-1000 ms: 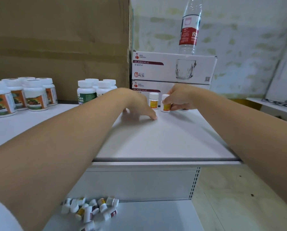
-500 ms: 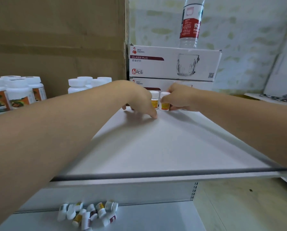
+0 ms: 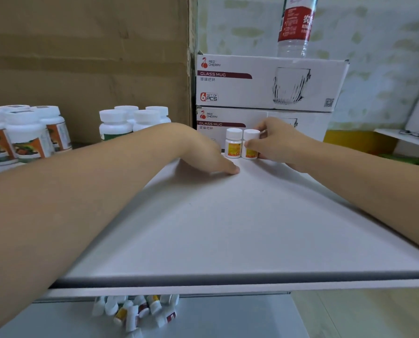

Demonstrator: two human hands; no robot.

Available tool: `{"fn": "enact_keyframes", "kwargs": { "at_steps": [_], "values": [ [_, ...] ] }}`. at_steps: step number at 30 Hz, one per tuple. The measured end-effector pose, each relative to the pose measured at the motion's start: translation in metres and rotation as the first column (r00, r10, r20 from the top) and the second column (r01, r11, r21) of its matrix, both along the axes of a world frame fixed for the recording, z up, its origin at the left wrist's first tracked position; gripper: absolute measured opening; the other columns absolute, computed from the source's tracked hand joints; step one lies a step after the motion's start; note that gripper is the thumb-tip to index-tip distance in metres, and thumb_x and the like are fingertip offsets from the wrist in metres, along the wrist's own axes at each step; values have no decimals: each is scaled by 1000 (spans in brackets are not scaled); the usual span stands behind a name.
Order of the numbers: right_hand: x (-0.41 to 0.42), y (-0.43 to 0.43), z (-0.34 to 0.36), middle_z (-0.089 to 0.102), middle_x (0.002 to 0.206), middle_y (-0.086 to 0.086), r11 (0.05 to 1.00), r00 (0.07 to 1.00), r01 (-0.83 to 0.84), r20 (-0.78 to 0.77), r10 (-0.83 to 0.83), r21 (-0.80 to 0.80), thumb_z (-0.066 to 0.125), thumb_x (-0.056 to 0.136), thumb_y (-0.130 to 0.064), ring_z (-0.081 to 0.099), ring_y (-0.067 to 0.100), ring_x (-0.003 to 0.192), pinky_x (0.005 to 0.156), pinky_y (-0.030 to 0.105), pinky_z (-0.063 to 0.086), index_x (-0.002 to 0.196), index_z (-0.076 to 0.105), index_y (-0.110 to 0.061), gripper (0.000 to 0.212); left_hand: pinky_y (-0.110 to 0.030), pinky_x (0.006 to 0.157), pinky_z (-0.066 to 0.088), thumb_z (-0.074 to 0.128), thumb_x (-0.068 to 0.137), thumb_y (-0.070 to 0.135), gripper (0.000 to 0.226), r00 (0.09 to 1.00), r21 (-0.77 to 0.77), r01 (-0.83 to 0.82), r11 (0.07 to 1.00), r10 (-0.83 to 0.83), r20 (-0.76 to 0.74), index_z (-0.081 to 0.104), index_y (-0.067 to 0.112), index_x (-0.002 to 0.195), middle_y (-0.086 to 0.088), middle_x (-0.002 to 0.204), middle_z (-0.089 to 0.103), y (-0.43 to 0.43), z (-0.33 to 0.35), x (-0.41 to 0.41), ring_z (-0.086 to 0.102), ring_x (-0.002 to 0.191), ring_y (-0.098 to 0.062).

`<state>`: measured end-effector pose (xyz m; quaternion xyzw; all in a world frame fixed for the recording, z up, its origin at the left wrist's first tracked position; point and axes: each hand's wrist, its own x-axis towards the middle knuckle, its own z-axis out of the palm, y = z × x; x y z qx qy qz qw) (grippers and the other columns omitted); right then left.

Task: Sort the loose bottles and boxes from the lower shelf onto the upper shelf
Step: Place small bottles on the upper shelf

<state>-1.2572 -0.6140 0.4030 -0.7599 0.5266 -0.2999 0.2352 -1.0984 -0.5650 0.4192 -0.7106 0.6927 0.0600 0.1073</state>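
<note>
Head camera, looking down across a white upper shelf (image 3: 228, 228). At far left stand large white-capped bottles with orange labels (image 3: 25, 142), backed by a brown cardboard carton (image 3: 86, 57). Just right of them is a cluster of green-labelled bottles (image 3: 114, 126), partly hidden behind the person's left forearm.

Below the upper shelf's near edge, left of centre, a heap of small loose bottles (image 3: 135, 311) lies tumbled on the lower shelf (image 3: 228, 320). Some carry yellow labels and others what looks like dark red, though the print is too blurred to read.

The left hand (image 3: 211, 154) reaches to the far middle of the upper shelf, palm down. Its fingers (image 3: 230, 169) are stretched out together, the tips resting on the bare surface and holding nothing.

Just right of it, two small bottles stand upright and touching at the far side of the shelf. The first yellow-labelled bottle (image 3: 233, 143) stands free. The second yellow-labelled bottle (image 3: 251, 142) is pinched by the right hand (image 3: 279, 142), with the thumb on its near face and the fingers curled round behind the cap.

Behind both bottles, two glass mug boxes (image 3: 264, 84) are stacked one on the other. A clear water bottle (image 3: 296, 25) with a red label stands on the top box.
</note>
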Motion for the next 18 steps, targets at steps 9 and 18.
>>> {"fn": "enact_keyframes", "kwargs": {
  "at_steps": [9,18],
  "values": [
    [-1,8,3,60,95,5,999,992,18,-123,-22,-32,61,96,-31,56,20,84,78,32,49,105,56,-12,22,-38,116,25,31,92,73,82,998,-52,40,998,-42,-46,25,21,155,-2,161,27,6,-7,1,28,146,-24],
    [-15,52,22,61,111,13,1000,811,-18,-585,3,-19,47,99,-23,51,26,89,63,29,39,107,55,-7,20,-37,112,28,27,94,71,78,1000,-70,3,998,-2,8,36,17,150,-4,156,36,30,-1,-10,35,142,-26]
  ]
}}
